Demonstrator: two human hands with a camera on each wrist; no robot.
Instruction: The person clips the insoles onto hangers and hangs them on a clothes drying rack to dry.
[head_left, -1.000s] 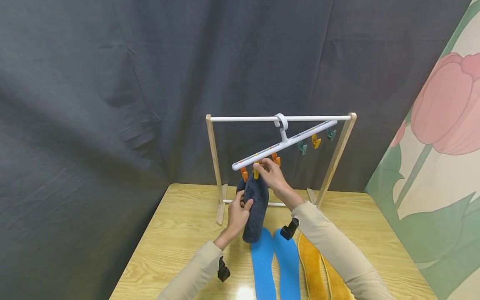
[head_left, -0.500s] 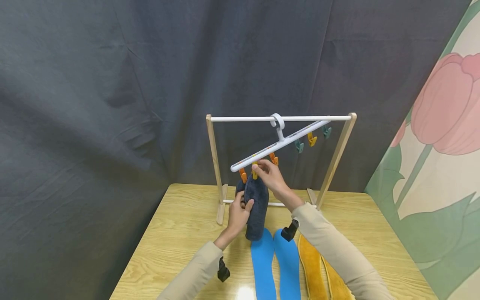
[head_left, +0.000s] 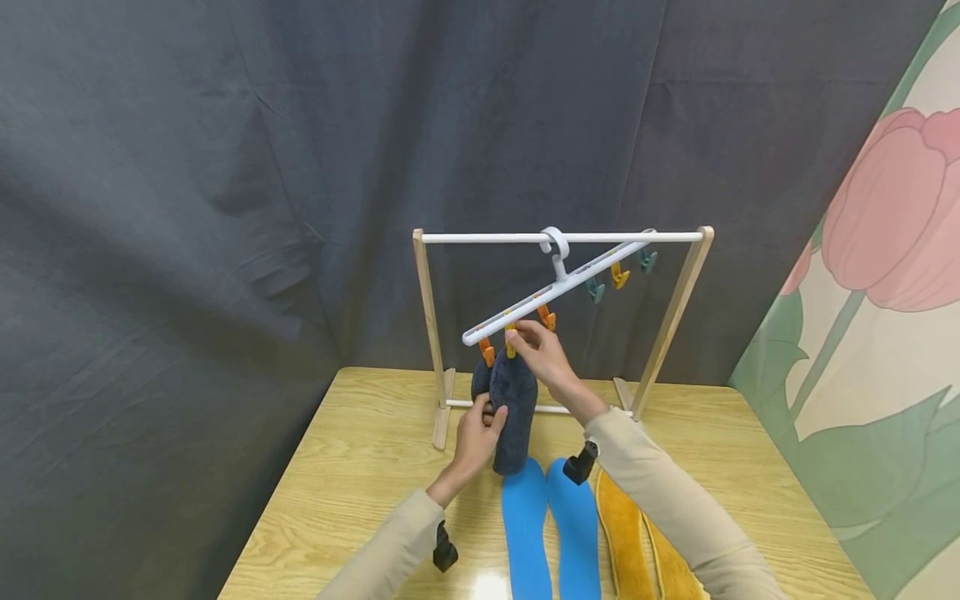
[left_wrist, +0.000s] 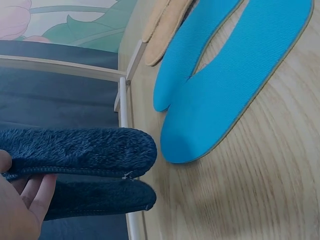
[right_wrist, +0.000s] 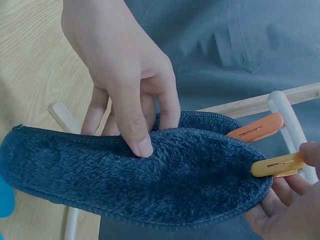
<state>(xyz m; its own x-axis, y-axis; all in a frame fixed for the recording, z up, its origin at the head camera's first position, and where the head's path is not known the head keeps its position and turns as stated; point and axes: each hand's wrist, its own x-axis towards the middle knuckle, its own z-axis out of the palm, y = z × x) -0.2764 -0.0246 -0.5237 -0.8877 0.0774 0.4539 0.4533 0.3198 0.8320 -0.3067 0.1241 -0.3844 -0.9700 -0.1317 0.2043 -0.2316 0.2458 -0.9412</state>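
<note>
A dark blue fuzzy insole [head_left: 514,417] hangs under the low left end of the white hanger [head_left: 557,290]. My left hand [head_left: 472,433] pinches its side edge, thumb on the fuzzy face and fingers behind. With thumb and fingers, my right hand [head_left: 547,358] holds the yellow clip [right_wrist: 277,164], whose jaws bite the insole's rounded top. Just behind hangs a second dark blue insole [right_wrist: 192,119], held by an orange clip [right_wrist: 257,128]. In the left wrist view both insoles' lower ends show side by side, slightly apart.
The hanger hooks over the white bar of a wooden rack [head_left: 429,317], tilted low on the left. Teal clips [head_left: 595,289] and another yellow clip [head_left: 619,276] hang at its right. Blue insoles [head_left: 527,525] and mustard insoles [head_left: 624,533] lie on the table [head_left: 337,467].
The hanger has shifted a little left and its right end has swung slightly. The front insole's lower end has risen slightly. My left hand has slid a little down its edge.
</note>
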